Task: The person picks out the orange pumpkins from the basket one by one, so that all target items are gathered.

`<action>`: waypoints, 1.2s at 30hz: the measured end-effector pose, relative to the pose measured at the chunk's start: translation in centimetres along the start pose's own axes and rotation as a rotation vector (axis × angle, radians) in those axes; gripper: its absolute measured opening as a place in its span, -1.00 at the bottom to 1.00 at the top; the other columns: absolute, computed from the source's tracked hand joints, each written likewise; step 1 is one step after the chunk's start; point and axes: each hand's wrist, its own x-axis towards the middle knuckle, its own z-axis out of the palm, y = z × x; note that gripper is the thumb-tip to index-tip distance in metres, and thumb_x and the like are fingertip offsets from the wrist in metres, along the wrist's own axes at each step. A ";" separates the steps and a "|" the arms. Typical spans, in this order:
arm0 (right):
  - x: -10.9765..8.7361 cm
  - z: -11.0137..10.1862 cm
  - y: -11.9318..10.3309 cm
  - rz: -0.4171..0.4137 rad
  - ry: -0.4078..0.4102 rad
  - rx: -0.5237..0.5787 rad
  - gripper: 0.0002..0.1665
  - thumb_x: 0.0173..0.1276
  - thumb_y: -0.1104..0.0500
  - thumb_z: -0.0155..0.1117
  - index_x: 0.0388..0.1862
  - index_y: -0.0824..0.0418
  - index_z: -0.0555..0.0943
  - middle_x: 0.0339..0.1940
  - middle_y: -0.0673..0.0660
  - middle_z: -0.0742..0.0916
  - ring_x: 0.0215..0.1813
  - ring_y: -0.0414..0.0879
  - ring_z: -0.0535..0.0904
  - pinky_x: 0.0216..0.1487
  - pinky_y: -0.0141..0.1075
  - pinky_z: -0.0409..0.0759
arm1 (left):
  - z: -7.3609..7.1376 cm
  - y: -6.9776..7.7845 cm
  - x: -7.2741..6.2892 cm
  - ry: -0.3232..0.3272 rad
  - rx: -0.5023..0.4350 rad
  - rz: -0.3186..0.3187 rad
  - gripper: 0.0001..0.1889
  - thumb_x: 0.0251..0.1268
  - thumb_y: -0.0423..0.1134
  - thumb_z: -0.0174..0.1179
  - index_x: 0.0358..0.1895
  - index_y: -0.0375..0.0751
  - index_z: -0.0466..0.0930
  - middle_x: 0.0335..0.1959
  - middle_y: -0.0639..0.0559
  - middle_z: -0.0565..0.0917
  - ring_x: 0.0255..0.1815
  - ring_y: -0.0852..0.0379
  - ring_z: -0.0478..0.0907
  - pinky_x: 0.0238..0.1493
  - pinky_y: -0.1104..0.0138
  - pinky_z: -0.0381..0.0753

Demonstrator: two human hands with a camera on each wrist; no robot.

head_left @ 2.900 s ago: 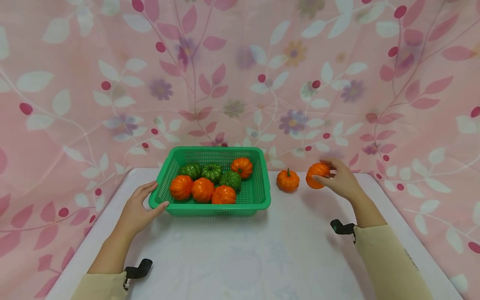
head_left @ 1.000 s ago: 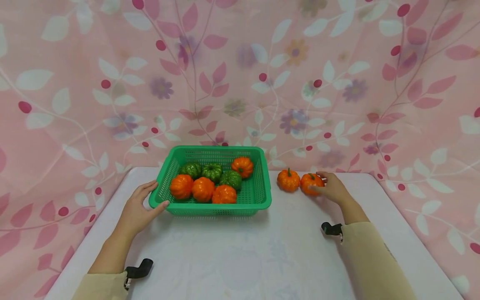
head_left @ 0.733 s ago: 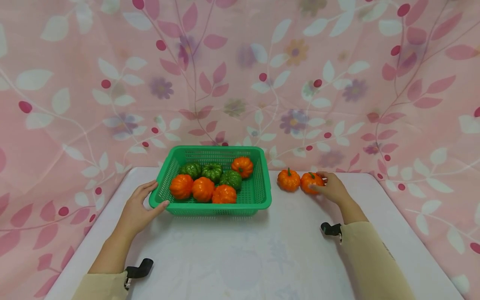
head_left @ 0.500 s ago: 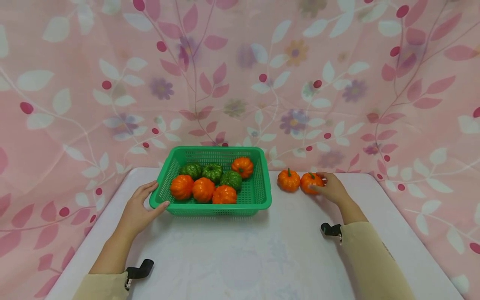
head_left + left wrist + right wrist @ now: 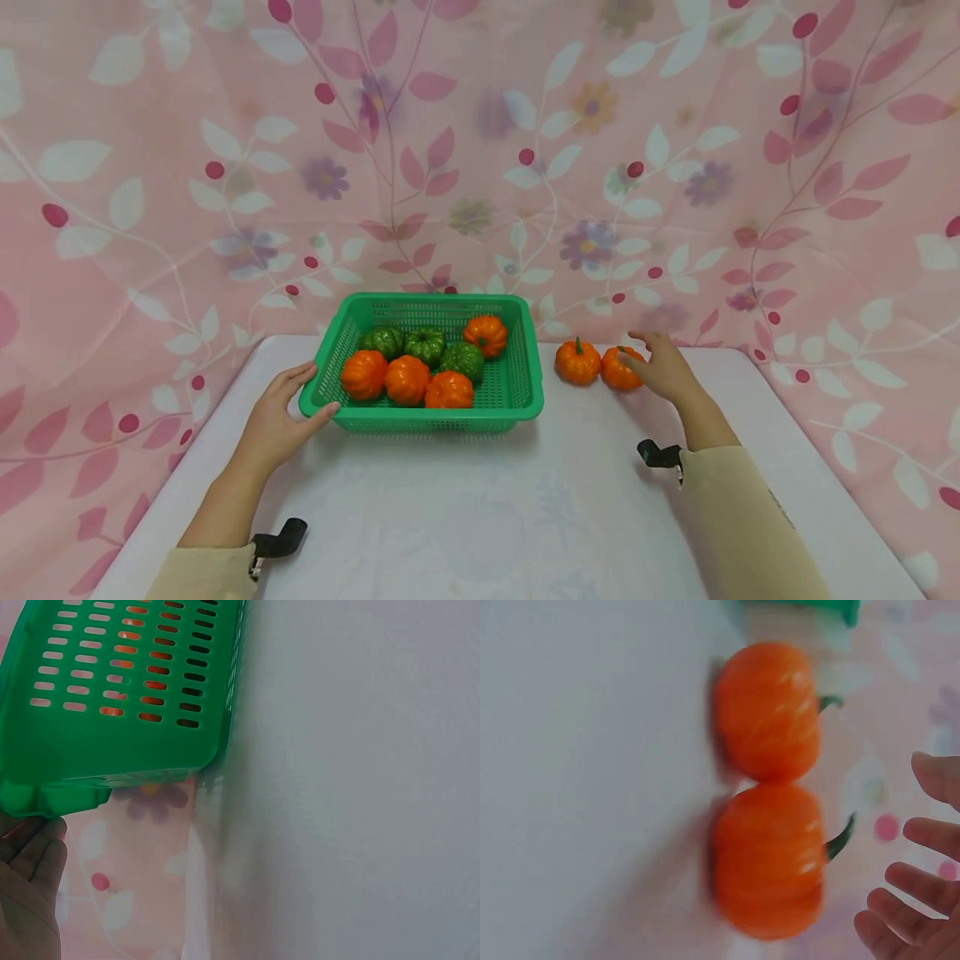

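Note:
My left hand (image 5: 273, 425) is at the left end of a green plastic basket (image 5: 427, 414), fingers fairly straight against its rim and the thumb at the front corner. In the left wrist view, fingertips (image 5: 46, 847) meet the rim's underside. Two small orange pumpkins with green stems stand side by side right of the basket: a left one (image 5: 577, 364) and a right one (image 5: 619, 372). My right hand (image 5: 670, 375) hovers over the right pumpkin with fingers spread, holding nothing. The right wrist view shows the fingers (image 5: 904, 885) apart from both pumpkins.
Inside the basket lie several small pumpkins, some orange (image 5: 407, 381), some green (image 5: 424, 345). A white cloth (image 5: 480, 508) covers the table. Behind it hangs a pink floral curtain (image 5: 480, 167). A black wrist camera (image 5: 281, 538) sits on the left sleeve, another (image 5: 658, 454) on the right.
My right hand has lowered an orange pumpkin onto the table beside the other one, then let go and lifted slightly with its fingers spread. The left hand and basket have stayed put.

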 end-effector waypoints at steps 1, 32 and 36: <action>0.0 -0.2 -0.7 -0.016 0.012 0.007 -0.24 0.48 -0.05 0.22 0.49 0.33 0.30 0.40 0.48 0.34 0.30 0.45 0.36 0.31 0.33 0.35 | 0.0 0.0 0.0 0.002 0.000 0.001 -0.20 0.17 -0.01 0.46 0.41 -0.35 0.39 0.41 -0.21 0.38 0.41 -0.34 0.28 0.26 -0.35 0.30; 8.5 6.2 -15.1 -0.316 -0.235 0.154 -0.47 0.50 0.12 0.24 0.36 0.30 0.48 0.34 0.25 0.57 0.31 0.19 0.50 0.30 0.01 0.50 | -0.1 0.2 -0.2 -0.001 -0.004 0.011 -0.21 0.17 -0.02 0.45 0.40 -0.38 0.39 0.40 -0.24 0.38 0.40 -0.36 0.28 0.25 -0.36 0.30; 9.2 7.2 -15.7 -0.335 -0.240 0.105 -0.46 0.49 0.15 0.24 0.36 0.36 0.47 0.32 0.28 0.58 0.32 0.17 0.51 0.33 -0.01 0.48 | -0.1 0.2 -0.2 0.003 0.003 0.016 -0.21 0.17 -0.02 0.45 0.39 -0.38 0.40 0.40 -0.24 0.39 0.40 -0.35 0.29 0.25 -0.36 0.31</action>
